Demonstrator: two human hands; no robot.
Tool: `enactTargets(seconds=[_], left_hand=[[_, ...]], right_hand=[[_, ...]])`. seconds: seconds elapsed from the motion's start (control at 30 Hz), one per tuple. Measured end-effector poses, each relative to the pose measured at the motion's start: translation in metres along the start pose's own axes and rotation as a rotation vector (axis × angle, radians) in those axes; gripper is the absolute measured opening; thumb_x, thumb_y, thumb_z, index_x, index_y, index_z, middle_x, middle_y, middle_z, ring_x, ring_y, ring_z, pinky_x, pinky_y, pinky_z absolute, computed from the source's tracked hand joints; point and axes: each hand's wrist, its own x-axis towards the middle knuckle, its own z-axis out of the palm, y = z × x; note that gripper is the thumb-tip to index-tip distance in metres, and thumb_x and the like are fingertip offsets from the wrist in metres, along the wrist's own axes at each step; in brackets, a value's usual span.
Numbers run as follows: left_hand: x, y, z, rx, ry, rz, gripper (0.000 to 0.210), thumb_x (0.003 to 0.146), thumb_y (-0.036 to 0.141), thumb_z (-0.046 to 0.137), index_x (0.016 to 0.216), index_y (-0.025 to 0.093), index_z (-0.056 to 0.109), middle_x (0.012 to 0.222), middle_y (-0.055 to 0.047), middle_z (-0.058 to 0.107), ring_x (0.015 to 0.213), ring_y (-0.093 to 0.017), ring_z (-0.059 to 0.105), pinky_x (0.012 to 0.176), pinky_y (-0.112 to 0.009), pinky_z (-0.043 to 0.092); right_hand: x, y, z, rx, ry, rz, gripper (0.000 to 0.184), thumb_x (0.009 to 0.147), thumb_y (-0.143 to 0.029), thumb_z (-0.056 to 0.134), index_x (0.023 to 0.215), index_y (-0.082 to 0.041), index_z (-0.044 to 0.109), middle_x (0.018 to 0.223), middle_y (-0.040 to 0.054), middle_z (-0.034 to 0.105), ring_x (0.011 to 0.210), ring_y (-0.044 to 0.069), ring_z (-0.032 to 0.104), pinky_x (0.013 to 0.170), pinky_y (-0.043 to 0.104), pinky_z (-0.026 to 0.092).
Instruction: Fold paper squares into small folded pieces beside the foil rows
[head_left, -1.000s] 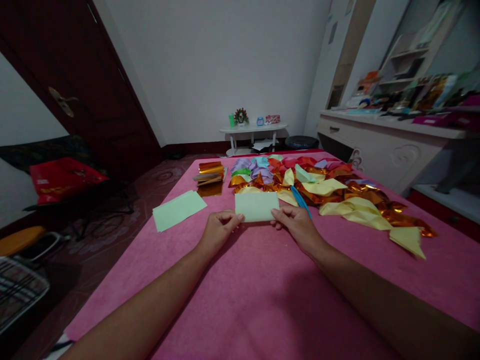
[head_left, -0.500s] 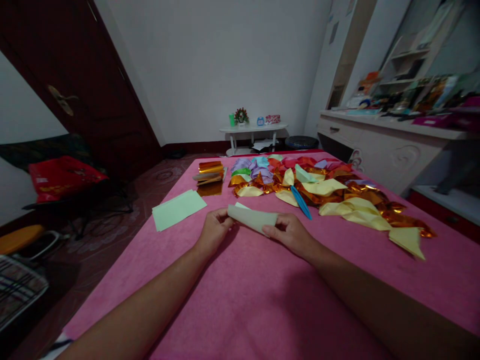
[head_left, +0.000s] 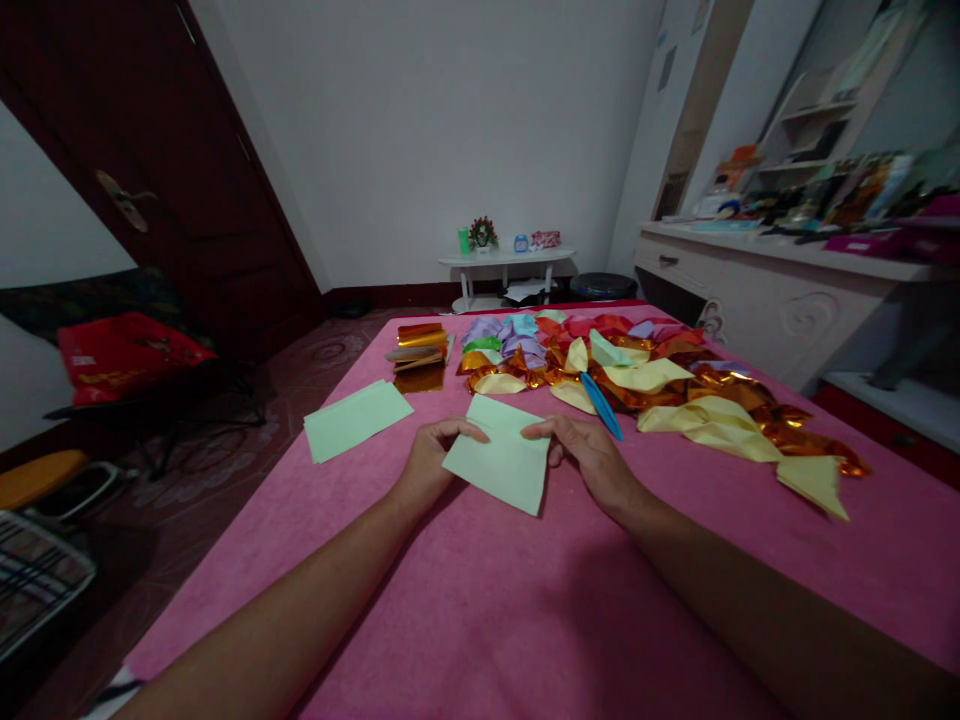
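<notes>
A pale green sheet of paper (head_left: 501, 462) is held between my hands above the pink tabletop (head_left: 450, 600), with a crease running across its upper part. My left hand (head_left: 435, 455) pinches its left edge, thumb lying on top. At the right edge, my right hand (head_left: 585, 455) grips the same sheet, thumb on top and fingers curled beneath. To the left lies a stack of pale green paper (head_left: 358, 418). Beyond it sits a pile of shiny gold paper (head_left: 420, 358).
Folded yellow paper pieces (head_left: 712, 422), gold foil pieces (head_left: 742, 390) and purple ones (head_left: 521, 345) spread over the far and right side. A blue slender object (head_left: 602, 405) lies among them. A red bag (head_left: 131, 355) rests on a chair at left.
The green sheet was folded over in my hands; now it is opened out and its face tilts toward me. My thumbs have moved onto its top face.
</notes>
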Motion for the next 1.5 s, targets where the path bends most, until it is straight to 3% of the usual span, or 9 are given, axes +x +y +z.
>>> enactTargets(seconds=[0.23,0.5,0.7,0.87,1.03,1.23,1.33,1.4,1.5], left_hand=[[0.002,0.001,0.001,0.099,0.012,0.032,0.028,0.060,0.012,0.074,0.088,0.014,0.073,0.083,-0.005,0.071,0.069,-0.015,0.062,0.064,-0.024,0.047],[-0.002,0.003,0.001,0.190,-0.117,0.059,0.039,0.069,0.019,0.070,0.108,0.016,0.069,0.090,-0.007,0.070,0.070,-0.014,0.059,0.061,-0.023,0.046],[-0.005,0.007,0.001,0.272,-0.199,0.058,0.036,0.076,0.031,0.068,0.109,0.017,0.069,0.085,-0.009,0.068,0.072,-0.016,0.060,0.062,-0.025,0.047],[-0.009,0.006,0.004,0.281,-0.305,0.075,0.041,0.076,0.034,0.068,0.115,0.019,0.066,0.087,-0.007,0.067,0.073,-0.016,0.061,0.067,-0.028,0.050],[-0.011,0.005,0.007,0.230,-0.266,0.063,0.052,0.072,0.035,0.072,0.119,0.018,0.064,0.081,-0.005,0.068,0.067,-0.016,0.059,0.063,-0.029,0.051],[-0.008,0.010,0.005,0.353,-0.193,0.064,0.039,0.077,0.034,0.066,0.112,0.018,0.069,0.082,-0.006,0.072,0.066,-0.016,0.059,0.060,-0.025,0.045],[-0.008,0.011,0.002,0.404,-0.156,0.026,0.029,0.079,0.036,0.061,0.093,0.014,0.075,0.069,-0.005,0.070,0.059,-0.014,0.056,0.056,-0.023,0.040],[-0.009,0.012,0.002,0.410,-0.196,0.004,0.027,0.079,0.034,0.059,0.078,0.012,0.075,0.060,-0.003,0.066,0.055,-0.012,0.052,0.053,-0.021,0.037],[-0.010,0.013,0.001,0.382,-0.267,0.016,0.026,0.076,0.030,0.057,0.061,0.011,0.069,0.054,-0.001,0.060,0.053,-0.010,0.049,0.054,-0.021,0.035]], right_hand=[[0.001,0.000,-0.001,0.042,0.048,0.011,0.048,0.090,-0.054,0.042,0.108,-0.019,0.070,0.069,0.0023,0.060,0.055,0.012,0.052,0.054,0.026,0.042],[-0.003,-0.002,0.000,0.029,0.057,0.014,0.057,0.089,-0.051,0.046,0.139,-0.023,0.044,0.080,0.0021,0.060,0.060,0.014,0.055,0.060,0.029,0.047],[-0.002,-0.001,0.001,0.070,0.141,0.017,0.055,0.088,-0.051,0.047,0.139,-0.029,0.043,0.118,0.0052,0.056,0.058,0.010,0.054,0.060,0.028,0.048],[-0.004,-0.007,0.005,-0.001,-0.008,0.006,0.065,0.089,-0.052,0.045,0.146,-0.027,0.028,0.088,0.0026,0.056,0.068,0.015,0.054,0.065,0.029,0.048],[-0.007,-0.009,0.007,-0.092,-0.096,-0.024,0.067,0.090,-0.052,0.043,0.148,-0.028,0.020,0.089,0.0029,0.055,0.074,0.016,0.053,0.071,0.030,0.046],[-0.005,-0.007,0.007,0.004,-0.100,-0.002,0.065,0.089,-0.052,0.046,0.145,-0.024,0.030,0.095,0.0050,0.060,0.075,0.016,0.053,0.069,0.029,0.047],[-0.003,-0.006,0.006,0.050,-0.034,0.021,0.056,0.088,-0.053,0.046,0.133,-0.021,0.051,0.104,0.0075,0.063,0.070,0.015,0.055,0.065,0.029,0.047],[-0.001,-0.006,0.005,0.068,0.003,0.021,0.049,0.087,-0.053,0.048,0.119,-0.019,0.062,0.112,0.0089,0.063,0.078,0.017,0.059,0.067,0.030,0.048],[0.000,-0.006,0.004,0.039,0.019,0.043,0.039,0.081,-0.047,0.059,0.106,-0.018,0.069,0.104,0.0078,0.067,0.086,0.021,0.061,0.072,0.032,0.049]])
